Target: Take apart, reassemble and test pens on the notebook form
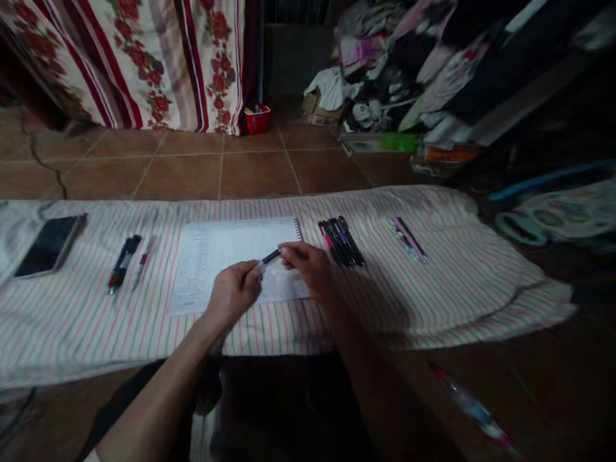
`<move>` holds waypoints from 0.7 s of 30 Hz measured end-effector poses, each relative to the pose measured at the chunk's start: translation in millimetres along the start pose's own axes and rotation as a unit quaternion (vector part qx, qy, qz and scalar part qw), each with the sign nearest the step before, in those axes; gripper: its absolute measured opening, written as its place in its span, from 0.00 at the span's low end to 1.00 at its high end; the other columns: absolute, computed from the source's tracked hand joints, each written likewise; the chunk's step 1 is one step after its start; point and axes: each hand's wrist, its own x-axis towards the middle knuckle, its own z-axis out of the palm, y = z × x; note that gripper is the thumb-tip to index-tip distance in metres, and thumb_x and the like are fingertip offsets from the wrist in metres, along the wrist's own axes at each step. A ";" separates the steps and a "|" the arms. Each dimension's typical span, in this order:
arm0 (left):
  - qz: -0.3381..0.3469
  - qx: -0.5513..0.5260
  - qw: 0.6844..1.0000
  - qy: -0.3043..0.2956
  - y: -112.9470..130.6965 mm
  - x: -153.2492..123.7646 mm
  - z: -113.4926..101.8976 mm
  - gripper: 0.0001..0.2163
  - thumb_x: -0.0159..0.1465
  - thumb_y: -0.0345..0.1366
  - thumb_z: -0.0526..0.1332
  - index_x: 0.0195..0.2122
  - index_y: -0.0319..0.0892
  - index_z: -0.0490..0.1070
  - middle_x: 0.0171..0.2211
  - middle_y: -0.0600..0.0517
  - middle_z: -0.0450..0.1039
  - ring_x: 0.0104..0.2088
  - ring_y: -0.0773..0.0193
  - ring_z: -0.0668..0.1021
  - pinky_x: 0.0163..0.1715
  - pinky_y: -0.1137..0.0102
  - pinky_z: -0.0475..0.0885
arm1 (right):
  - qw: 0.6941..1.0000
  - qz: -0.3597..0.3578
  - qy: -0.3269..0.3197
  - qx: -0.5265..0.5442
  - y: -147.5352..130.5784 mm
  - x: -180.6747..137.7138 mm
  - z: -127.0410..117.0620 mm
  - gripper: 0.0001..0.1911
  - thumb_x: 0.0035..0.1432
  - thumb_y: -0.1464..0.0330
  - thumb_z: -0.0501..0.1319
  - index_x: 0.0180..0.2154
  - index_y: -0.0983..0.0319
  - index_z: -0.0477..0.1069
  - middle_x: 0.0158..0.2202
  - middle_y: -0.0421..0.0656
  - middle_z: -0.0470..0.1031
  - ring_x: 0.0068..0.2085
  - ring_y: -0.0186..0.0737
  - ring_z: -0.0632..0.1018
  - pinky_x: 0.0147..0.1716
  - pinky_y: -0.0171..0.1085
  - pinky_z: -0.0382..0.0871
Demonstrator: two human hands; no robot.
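Spiral notebook lies open near the middle of a cream cloth with fine pink stripes, its wire binding showing at the corner at about 2 o'clock and its page covered in fine printed columns too small to read. Two bare hands meet just above the paper. Left hand, reaching in from 7 o'clock, has its fingers curled and pressed together, pinching the pale end of a slim pen. Right hand, reaching in from 5 o'clock, curves over the page, its fingertips pinching the dark end of the same pen, so the pen lies crosswise between the hands.

At 9 o'clock from the notebook, a black pen with red trim lies beside a slimmer pale pen, and further out is a dark smartphone. At 3 o'clock, a tight row of dark pens lies just beside the right hand, with a smaller group of pink and black pens beyond it. A blurred clear pen rests on a brown surface off the cloth at 4 o'clock.

Beyond the cloth are terracotta floor tiles. A red floral curtain hangs at 11 o'clock, a small red basket sits at 12, and a heap of clothes rises at 1 o'clock
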 end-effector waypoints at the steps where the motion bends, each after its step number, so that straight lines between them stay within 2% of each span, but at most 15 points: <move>1: 0.010 0.022 1.000 0.014 0.7 -0.1 0.2 0.18 0.62 0.38 0.51 0.46 0.35 0.74 0.39 0.43 0.79 0.40 0.54 0.79 0.41 0.63 0.72 | 1.000 -0.001 0.002 0.002 0.0 -0.3 1.0 0.13 0.45 0.61 0.67 0.31 0.63 0.77 0.22 0.38 0.74 0.24 0.29 0.74 0.25 0.30 0.68; 4: 0.034 0.053 0.997 0.045 2.6 -0.6 0.7 0.17 0.62 0.37 0.51 0.45 0.38 0.75 0.37 0.43 0.79 0.39 0.53 0.79 0.40 0.62 0.72 | 1.000 0.004 0.008 0.015 -1.2 -1.6 3.9 0.13 0.44 0.60 0.67 0.30 0.63 0.77 0.21 0.38 0.74 0.24 0.30 0.73 0.25 0.31 0.68; 7: 0.045 0.033 0.997 0.058 4.2 -0.9 0.9 0.16 0.62 0.37 0.51 0.44 0.38 0.76 0.35 0.43 0.78 0.37 0.53 0.79 0.39 0.61 0.72 | 0.999 0.020 0.011 0.040 -4.5 -3.5 5.7 0.15 0.43 0.59 0.67 0.30 0.63 0.77 0.22 0.38 0.74 0.24 0.30 0.73 0.25 0.32 0.68; 14: 0.001 -0.088 0.996 -0.004 6.5 -0.9 0.4 0.13 0.62 0.37 0.54 0.39 0.40 0.77 0.29 0.48 0.79 0.30 0.59 0.79 0.32 0.68 0.70 | 0.999 0.025 0.015 0.039 -4.2 -2.3 3.7 0.16 0.42 0.59 0.68 0.31 0.63 0.77 0.23 0.38 0.73 0.24 0.29 0.71 0.25 0.31 0.66; 17: 0.010 -0.048 0.999 0.011 6.3 -1.5 1.9 0.13 0.62 0.36 0.54 0.40 0.39 0.77 0.31 0.46 0.79 0.32 0.58 0.79 0.34 0.67 0.71 | 1.000 0.015 0.021 0.017 -3.4 -1.9 3.8 0.15 0.43 0.58 0.68 0.29 0.63 0.76 0.21 0.37 0.72 0.23 0.29 0.70 0.24 0.32 0.65; 21: 0.052 0.076 0.994 0.062 5.7 -2.9 5.0 0.16 0.62 0.36 0.52 0.44 0.38 0.75 0.35 0.43 0.78 0.37 0.55 0.78 0.38 0.65 0.71 | 0.999 0.005 0.034 -0.014 -4.0 -3.4 6.3 0.15 0.43 0.58 0.67 0.29 0.63 0.75 0.20 0.37 0.71 0.22 0.30 0.70 0.24 0.33 0.65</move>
